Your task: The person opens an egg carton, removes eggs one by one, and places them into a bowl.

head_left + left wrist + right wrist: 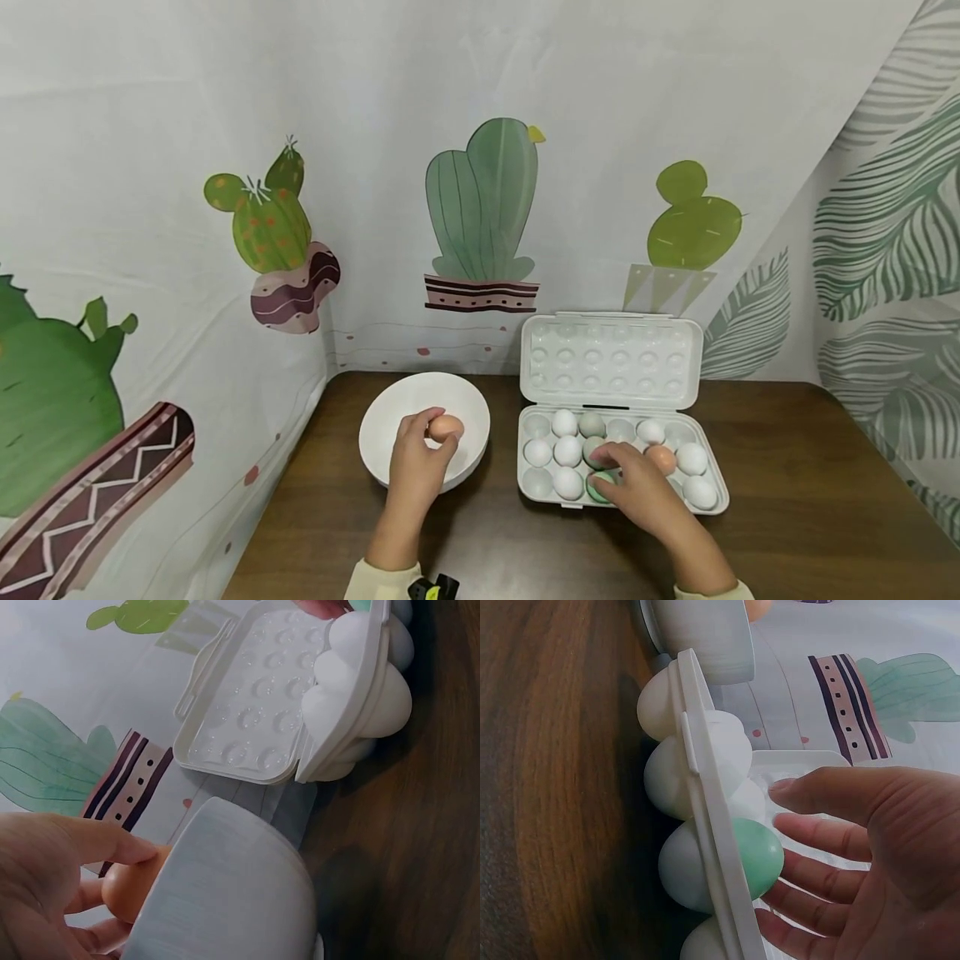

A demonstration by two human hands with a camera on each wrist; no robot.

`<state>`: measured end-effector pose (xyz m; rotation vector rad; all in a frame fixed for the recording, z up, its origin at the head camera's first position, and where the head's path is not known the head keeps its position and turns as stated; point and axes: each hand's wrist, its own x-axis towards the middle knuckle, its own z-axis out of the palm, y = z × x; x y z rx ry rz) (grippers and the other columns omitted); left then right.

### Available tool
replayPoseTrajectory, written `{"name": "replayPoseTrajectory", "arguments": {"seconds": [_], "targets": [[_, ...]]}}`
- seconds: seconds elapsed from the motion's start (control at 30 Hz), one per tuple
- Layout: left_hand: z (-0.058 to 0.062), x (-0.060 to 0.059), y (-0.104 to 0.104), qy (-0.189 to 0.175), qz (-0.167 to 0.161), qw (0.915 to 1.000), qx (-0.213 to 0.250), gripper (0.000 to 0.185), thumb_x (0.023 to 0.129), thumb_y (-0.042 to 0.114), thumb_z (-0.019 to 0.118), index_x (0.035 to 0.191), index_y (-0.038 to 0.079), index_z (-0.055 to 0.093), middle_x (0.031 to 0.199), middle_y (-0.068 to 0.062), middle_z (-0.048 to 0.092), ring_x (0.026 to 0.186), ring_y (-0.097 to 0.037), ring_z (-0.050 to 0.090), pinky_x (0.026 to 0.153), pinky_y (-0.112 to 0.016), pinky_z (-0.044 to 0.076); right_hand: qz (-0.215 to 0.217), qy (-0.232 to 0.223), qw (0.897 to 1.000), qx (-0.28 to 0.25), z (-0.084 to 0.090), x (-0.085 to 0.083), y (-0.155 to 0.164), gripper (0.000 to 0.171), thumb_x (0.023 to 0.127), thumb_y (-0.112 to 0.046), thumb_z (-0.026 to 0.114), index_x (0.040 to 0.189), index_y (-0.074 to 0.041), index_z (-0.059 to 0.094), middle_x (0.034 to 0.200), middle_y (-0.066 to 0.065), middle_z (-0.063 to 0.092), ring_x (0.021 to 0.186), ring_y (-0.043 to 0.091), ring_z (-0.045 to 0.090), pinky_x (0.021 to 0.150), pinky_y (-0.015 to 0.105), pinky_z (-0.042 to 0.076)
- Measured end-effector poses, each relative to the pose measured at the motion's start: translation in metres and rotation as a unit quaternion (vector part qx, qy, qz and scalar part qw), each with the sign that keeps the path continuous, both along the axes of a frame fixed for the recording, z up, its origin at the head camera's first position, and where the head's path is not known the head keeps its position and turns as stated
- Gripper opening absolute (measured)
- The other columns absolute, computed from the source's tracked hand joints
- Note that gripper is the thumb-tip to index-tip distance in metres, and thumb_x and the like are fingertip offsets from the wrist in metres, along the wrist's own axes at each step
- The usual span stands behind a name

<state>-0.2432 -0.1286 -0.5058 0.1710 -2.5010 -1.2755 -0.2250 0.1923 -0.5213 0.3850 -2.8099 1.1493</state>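
The left hand [415, 467] pinches a brown egg [446, 427] between thumb and fingertips, holding it over the white bowl [390, 408], which stands on the dark wooden table [787, 500] just left of the open egg carton [716, 500]. The right hand [637, 487] reaches into the carton's front rows with its fingers spread and relaxed, gripping nothing; a pale green egg [757, 855] sits in its cup just beside those fingertips, among white eggs [567, 450] and another brown one [662, 457].
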Motion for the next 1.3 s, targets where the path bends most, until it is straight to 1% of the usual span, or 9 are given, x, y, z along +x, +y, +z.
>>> {"name": "replayPoseTrajectory", "arguments": {"seconds": [0.07, 0.23, 0.3, 0.47, 0.57, 0.7, 0.97, 1.13, 1.3], "targets": [[0.001, 0.000, -0.003, -0.010, -0.004, 0.9997, -0.023, 0.041, 0.083, 0.017, 0.076, 0.123, 0.008, 0.068, 0.115, -0.013, 0.062, 0.096, -0.022, 0.058, 0.083, -0.034, 0.046, 0.002, -0.003, 1.000, 0.003, 0.000, 0.000, 0.000, 0.024, 0.084, -0.014, 0.077, 0.107, -0.009, 0.070, 0.108, 0.004, 0.069, 0.102, 0.022, 0.066, 0.089, 0.039, 0.054], [0.002, 0.002, -0.010, -0.028, -0.021, 0.9973, -0.065, 0.041, 0.083, 0.016, 0.075, 0.123, 0.006, 0.068, 0.114, -0.014, 0.063, 0.093, -0.022, 0.058, 0.082, -0.038, 0.047, 0.006, -0.004, 1.000, 0.014, -0.001, 0.000, 0.000, 0.026, 0.082, -0.014, 0.079, 0.106, -0.009, 0.070, 0.107, 0.003, 0.069, 0.102, 0.019, 0.063, 0.091, 0.037, 0.052], [0.001, 0.004, -0.011, -0.026, -0.026, 0.9959, -0.082, 0.040, 0.082, 0.013, 0.074, 0.121, 0.005, 0.069, 0.112, -0.015, 0.063, 0.092, -0.024, 0.060, 0.083, -0.041, 0.048, 0.006, -0.008, 1.000, 0.020, -0.001, 0.001, -0.001, 0.027, 0.081, -0.015, 0.079, 0.106, -0.010, 0.070, 0.106, 0.002, 0.068, 0.102, 0.017, 0.061, 0.092, 0.035, 0.050], [-0.002, 0.005, -0.011, -0.025, -0.025, 0.9930, -0.113, 0.037, 0.079, 0.010, 0.072, 0.116, 0.003, 0.071, 0.109, -0.017, 0.065, 0.098, -0.033, 0.066, 0.091, -0.049, 0.051, 0.008, -0.013, 1.000, 0.027, -0.002, 0.002, -0.001, 0.027, 0.081, -0.015, 0.079, 0.106, -0.010, 0.070, 0.105, 0.001, 0.067, 0.102, 0.016, 0.060, 0.092, 0.034, 0.050], [-0.003, 0.005, -0.011, -0.032, -0.021, 0.9917, -0.122, 0.036, 0.079, 0.011, 0.072, 0.114, 0.002, 0.071, 0.109, -0.018, 0.065, 0.101, -0.035, 0.066, 0.093, -0.050, 0.051, 0.011, -0.005, 0.999, 0.034, -0.002, 0.002, 0.000, 0.025, 0.081, -0.015, 0.080, 0.104, -0.011, 0.070, 0.103, 0.001, 0.067, 0.100, 0.015, 0.060, 0.091, 0.034, 0.050], [-0.004, 0.005, -0.011, -0.044, -0.020, 0.9899, -0.133, 0.035, 0.079, 0.011, 0.071, 0.113, 0.002, 0.071, 0.109, -0.018, 0.066, 0.100, -0.036, 0.067, 0.092, -0.050, 0.052, 0.016, 0.004, 0.999, 0.046, -0.002, 0.002, 0.001, 0.024, 0.080, -0.015, 0.080, 0.101, -0.012, 0.070, 0.100, 0.000, 0.066, 0.098, 0.015, 0.061, 0.089, 0.034, 0.050], [-0.006, 0.001, -0.010, -0.090, -0.031, 0.9828, -0.158, 0.035, 0.079, 0.013, 0.070, 0.113, 0.005, 0.071, 0.107, -0.015, 0.066, 0.087, -0.029, 0.067, 0.084, -0.050, 0.053, 0.012, 0.008, 0.998, 0.059, -0.001, 0.002, 0.001, 0.024, 0.078, -0.015, 0.081, 0.100, -0.014, 0.070, 0.100, -0.001, 0.067, 0.098, 0.015, 0.061, 0.089, 0.035, 0.050], [-0.006, 0.000, -0.010, -0.094, -0.033, 0.9803, -0.170, 0.036, 0.078, 0.013, 0.069, 0.113, 0.004, 0.071, 0.106, -0.016, 0.067, 0.088, -0.030, 0.067, 0.083, -0.050, 0.053, 0.006, 0.007, 0.998, 0.070, -0.002, 0.002, 0.002, 0.026, 0.077, -0.017, 0.082, 0.099, -0.015, 0.070, 0.100, -0.001, 0.066, 0.099, 0.015, 0.060, 0.088, 0.035, 0.050], [-0.006, -0.001, -0.010, -0.103, -0.038, 0.9763, -0.187, 0.035, 0.078, 0.013, 0.068, 0.112, 0.004, 0.072, 0.105, -0.017, 0.067, 0.088, -0.029, 0.067, 0.081, -0.050, 0.054, 0.003, 0.007, 0.997, 0.078, -0.001, 0.002, 0.003, 0.028, 0.074, -0.016, 0.083, 0.099, -0.015, 0.070, 0.096, -0.001, 0.064, 0.093, 0.013, 0.057, 0.083, 0.032, 0.049]]}}
